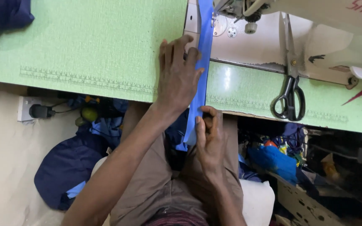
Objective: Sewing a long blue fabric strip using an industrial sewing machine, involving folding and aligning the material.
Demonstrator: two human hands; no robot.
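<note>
From the head camera, a blue strip (203, 62) runs from the sewing machine (315, 25) off the green table (84, 42). Left hand (179, 77) lies flat on it, fingers spread — right hand (209, 140) pinches its lower end below the table edge. Scissors (290, 79) lie right of the strip.

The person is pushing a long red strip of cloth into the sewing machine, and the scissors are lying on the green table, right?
Not quite: the strip of cloth is blue, not red, as the head view shows. The left hand presses it flat while the right hand pinches its near end. The scissors do lie on the green table, beside the sewing machine.
</note>
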